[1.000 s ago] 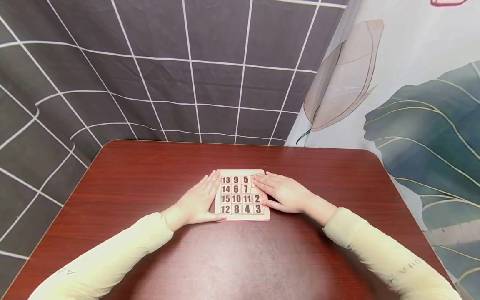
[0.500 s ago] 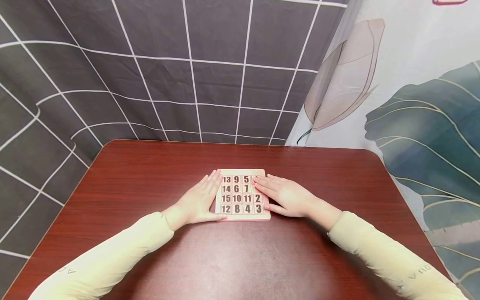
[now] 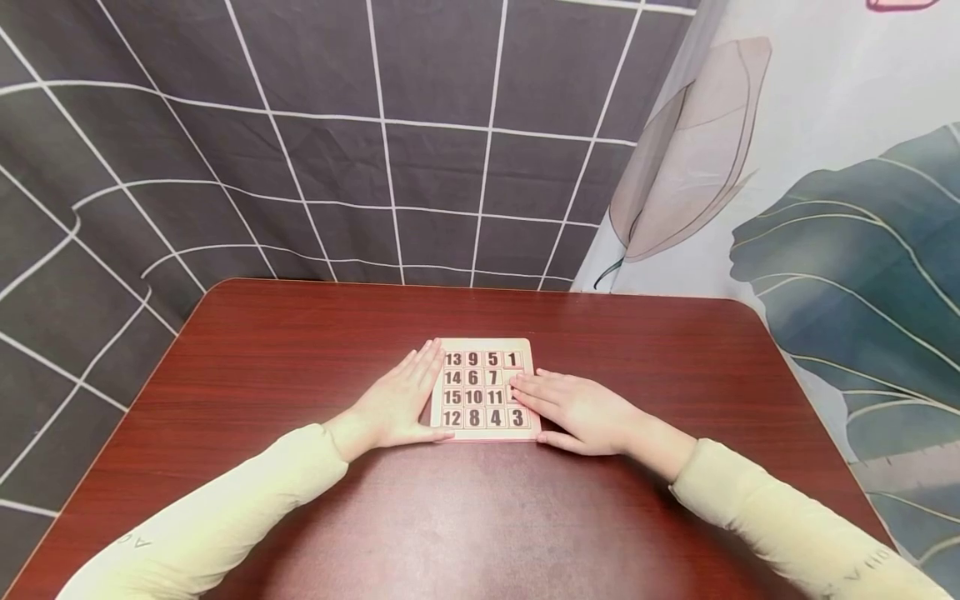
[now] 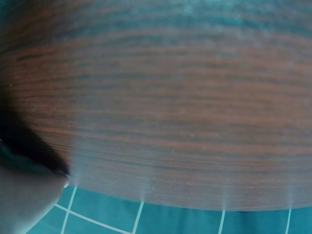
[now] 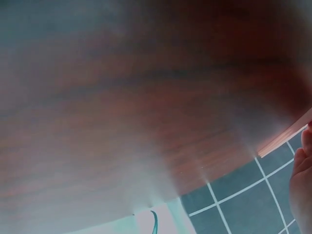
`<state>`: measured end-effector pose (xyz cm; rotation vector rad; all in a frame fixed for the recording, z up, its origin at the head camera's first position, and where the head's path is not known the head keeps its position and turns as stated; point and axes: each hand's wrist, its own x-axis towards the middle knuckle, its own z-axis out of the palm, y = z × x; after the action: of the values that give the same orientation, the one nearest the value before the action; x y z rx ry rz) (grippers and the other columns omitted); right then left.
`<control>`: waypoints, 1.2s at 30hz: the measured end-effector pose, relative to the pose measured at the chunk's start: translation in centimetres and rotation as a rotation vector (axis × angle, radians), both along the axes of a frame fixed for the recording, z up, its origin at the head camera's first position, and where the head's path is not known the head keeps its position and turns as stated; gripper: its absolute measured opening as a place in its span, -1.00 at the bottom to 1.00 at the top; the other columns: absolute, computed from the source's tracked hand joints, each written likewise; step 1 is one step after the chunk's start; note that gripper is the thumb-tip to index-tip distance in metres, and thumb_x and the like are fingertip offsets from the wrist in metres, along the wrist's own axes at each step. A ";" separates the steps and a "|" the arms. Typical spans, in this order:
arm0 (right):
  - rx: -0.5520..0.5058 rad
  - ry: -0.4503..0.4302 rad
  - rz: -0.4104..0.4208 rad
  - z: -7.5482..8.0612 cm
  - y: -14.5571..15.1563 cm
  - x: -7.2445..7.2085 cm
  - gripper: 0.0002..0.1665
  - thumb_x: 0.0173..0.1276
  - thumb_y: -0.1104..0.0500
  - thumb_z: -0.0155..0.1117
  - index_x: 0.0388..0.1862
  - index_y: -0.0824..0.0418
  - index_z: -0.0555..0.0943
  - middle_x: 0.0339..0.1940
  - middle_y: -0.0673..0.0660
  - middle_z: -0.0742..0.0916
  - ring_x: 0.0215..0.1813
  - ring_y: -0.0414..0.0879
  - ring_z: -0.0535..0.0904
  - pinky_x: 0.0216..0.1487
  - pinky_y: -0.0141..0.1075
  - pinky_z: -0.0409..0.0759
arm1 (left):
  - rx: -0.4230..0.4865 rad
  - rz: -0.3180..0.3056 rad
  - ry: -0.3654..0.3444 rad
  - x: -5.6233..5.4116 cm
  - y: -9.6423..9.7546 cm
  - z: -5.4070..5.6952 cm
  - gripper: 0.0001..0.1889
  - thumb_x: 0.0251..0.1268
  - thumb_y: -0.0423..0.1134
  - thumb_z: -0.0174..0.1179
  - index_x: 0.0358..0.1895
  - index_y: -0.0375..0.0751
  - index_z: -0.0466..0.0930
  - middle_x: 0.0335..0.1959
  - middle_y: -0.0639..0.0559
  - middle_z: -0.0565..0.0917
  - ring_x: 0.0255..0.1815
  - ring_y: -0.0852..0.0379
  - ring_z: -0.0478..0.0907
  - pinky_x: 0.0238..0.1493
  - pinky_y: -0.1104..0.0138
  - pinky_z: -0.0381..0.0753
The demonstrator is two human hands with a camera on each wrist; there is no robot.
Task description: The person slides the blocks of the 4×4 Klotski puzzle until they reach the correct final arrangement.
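Observation:
A pale sliding number puzzle (image 3: 483, 343) lies flat on the table, with black-numbered tiles in a square frame. Its top row reads 13, 9, 5, 1. An unfilled slot shows at the right end of the second row, partly under fingertips. My left hand (image 3: 393, 408) rests along the puzzle's left side, fingers straight, thumb at the near left corner. From the right, my right hand (image 3: 588, 412) reaches over the frame. Its straight fingertips touch the right column and cover most of the 2 tile; the thumb lies beside the frame. The wrist views show only hand edges, not the puzzle.
The reddish-brown wooden table (image 3: 300, 325) has rounded far corners. Behind it hangs a dark grey curtain (image 3: 322, 158) with a white grid. A white leaf-patterned curtain (image 3: 802, 108) hangs at the right.
My right hand has moved toward me along the puzzle's right column, from the top-right tile to the 2 tile. The 1 tile is now uncovered. My left hand has stayed put.

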<state>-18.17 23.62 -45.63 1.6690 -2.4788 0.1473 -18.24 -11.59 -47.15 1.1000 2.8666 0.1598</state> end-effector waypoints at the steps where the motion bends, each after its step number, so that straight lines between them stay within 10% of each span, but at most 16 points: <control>1: 0.002 -0.003 -0.008 0.0 -0.1 -0.2 -0.25 0.59 -0.14 0.23 0.55 0.30 0.48 0.60 0.22 0.54 0.62 0.04 0.47 0.62 0.02 0.45 | -0.002 0.001 -0.001 0.0 0.0 0.0 0.27 0.31 0.47 0.20 0.67 -0.55 -0.07 0.73 -0.45 -0.01 0.78 -0.29 -0.05 0.77 -0.02 0.07; 11: 0.040 -0.035 -0.077 0.1 -0.6 -1.6 -0.23 0.56 -0.12 0.28 0.56 0.29 0.47 0.62 0.20 0.51 0.63 0.04 0.44 0.65 0.00 0.41 | 0.002 -0.004 0.002 0.1 0.1 0.3 0.27 0.31 0.44 0.23 0.66 -0.58 -0.06 0.72 -0.48 0.02 0.78 -0.31 -0.02 0.77 -0.04 0.10; 27: -0.032 0.035 0.106 -0.4 0.6 2.2 -0.20 0.53 -0.12 0.29 0.57 0.31 0.44 0.59 0.21 0.55 0.60 0.05 0.48 0.59 -0.07 0.44 | 0.001 0.004 0.000 0.0 0.0 -0.1 0.28 0.31 0.48 0.19 0.68 -0.54 -0.08 0.73 -0.44 -0.02 0.79 -0.27 -0.06 0.78 -0.01 0.07; 36: -0.030 0.021 0.070 -0.5 0.4 1.6 -0.23 0.57 -0.13 0.25 0.56 0.31 0.46 0.60 0.22 0.53 0.61 0.07 0.47 0.59 -0.02 0.45 | -0.002 -0.002 0.001 0.1 0.0 0.1 0.28 0.31 0.47 0.21 0.67 -0.56 -0.07 0.73 -0.45 0.00 0.78 -0.30 -0.04 0.77 -0.04 0.09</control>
<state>-16.60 24.04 -46.11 1.7371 -2.3926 0.1734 -18.18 -11.63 -47.05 1.1031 2.8661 0.1562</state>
